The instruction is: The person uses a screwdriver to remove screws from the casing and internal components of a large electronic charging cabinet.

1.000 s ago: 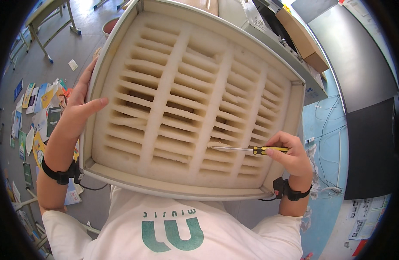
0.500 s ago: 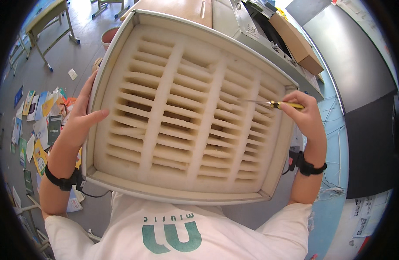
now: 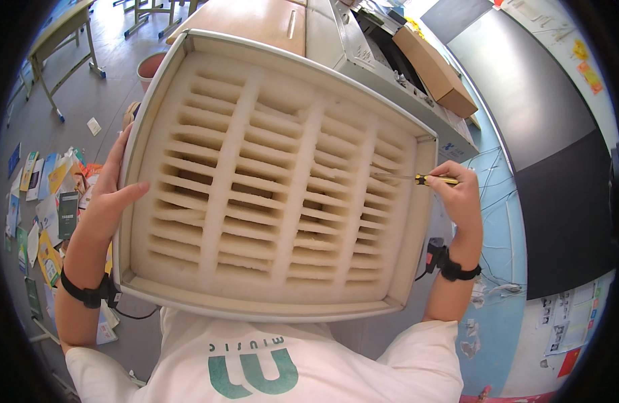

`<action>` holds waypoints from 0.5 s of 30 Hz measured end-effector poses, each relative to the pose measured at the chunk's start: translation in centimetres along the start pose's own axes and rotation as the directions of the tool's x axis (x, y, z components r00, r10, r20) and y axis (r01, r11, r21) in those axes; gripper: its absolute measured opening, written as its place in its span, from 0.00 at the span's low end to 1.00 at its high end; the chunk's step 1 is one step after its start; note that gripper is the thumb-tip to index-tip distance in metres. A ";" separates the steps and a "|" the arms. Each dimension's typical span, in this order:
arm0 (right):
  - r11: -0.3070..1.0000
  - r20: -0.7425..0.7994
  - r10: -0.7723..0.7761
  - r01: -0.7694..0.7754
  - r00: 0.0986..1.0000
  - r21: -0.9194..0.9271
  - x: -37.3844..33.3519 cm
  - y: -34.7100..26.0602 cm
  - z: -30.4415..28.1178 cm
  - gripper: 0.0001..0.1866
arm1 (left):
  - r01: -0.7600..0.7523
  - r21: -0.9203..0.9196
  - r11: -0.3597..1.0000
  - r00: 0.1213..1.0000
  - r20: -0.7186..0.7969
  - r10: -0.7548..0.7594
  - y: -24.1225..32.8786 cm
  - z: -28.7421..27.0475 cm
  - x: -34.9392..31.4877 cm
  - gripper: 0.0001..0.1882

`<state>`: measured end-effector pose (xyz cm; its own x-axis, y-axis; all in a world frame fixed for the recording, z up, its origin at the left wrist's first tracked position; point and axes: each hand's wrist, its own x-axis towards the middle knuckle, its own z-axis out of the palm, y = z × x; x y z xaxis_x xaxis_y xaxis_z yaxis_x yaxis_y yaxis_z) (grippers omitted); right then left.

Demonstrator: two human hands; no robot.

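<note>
A large shallow box point(image 3: 127, 228) with a pale rim is tilted in front of my chest. Inside it lies a thick cream foam insert point(image 3: 219, 195), cut into columns of narrow slots, some showing dark gaps. My left hand point(image 3: 113, 195) grips the box's left side, its thumb over the rim and the fingers hidden behind. Over the box's right side, my right hand point(image 3: 459, 195) pinches the yellow and black handle of a screwdriver point(image 3: 425, 180). The thin shaft points left, its tip at the slots of the right column; whether it touches the foam I cannot tell.
Behind the box stand a tan-topped desk point(image 3: 256, 23) and a grey console with a brown carton point(image 3: 434, 70). Books and papers point(image 3: 51, 208) litter the floor at left, near a red bucket point(image 3: 148, 67) and a school desk point(image 3: 61, 33). Cables hang along the blue wall point(image 3: 501, 235).
The whole scene has shifted left in view. Relative to the box, my right hand and the screwdriver have moved slightly right and nearer to me. My left hand keeps its hold.
</note>
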<state>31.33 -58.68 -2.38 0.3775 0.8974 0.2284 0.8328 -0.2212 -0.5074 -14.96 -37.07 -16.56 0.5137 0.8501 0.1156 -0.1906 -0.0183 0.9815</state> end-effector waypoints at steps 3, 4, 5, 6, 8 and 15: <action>0.997 -0.107 0.043 -0.036 0.993 0.063 -0.8 0.3 0.6 0.07 | 0.000 -0.028 1.000 1.000 0.006 0.000 0.1 0.3 -0.1 0.50; 0.997 -0.111 0.040 -0.033 0.993 0.063 -0.7 0.3 0.4 0.07 | 0.011 -0.055 0.998 1.000 0.011 -0.010 0.1 0.4 -0.1 0.50; 0.997 -0.121 0.030 -0.021 0.992 0.071 -0.7 0.4 0.3 0.07 | 0.008 -0.051 0.999 1.000 0.012 -0.008 0.1 0.5 -0.1 0.50; 0.997 -0.132 0.021 -0.010 0.991 0.079 -0.7 0.5 0.2 0.07 | 0.004 -0.030 1.000 1.000 -0.001 -0.004 0.1 0.5 -0.1 0.50; 0.998 -0.136 0.018 -0.009 0.991 0.069 -0.5 0.4 -0.5 0.07 | 0.001 -0.006 1.000 1.000 -0.008 -0.001 0.1 0.6 -0.1 0.50; 0.999 -0.124 -0.019 0.023 0.992 0.033 0.3 0.0 -0.1 0.08 | 0.014 0.047 0.999 1.000 -0.026 -0.013 0.3 0.6 0.0 0.51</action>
<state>31.48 -58.43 -2.25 0.4087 0.8473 0.3393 0.8278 -0.1876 -0.5287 -14.53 -37.41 -16.15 0.4940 0.8638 0.0991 -0.1439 -0.0312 0.9891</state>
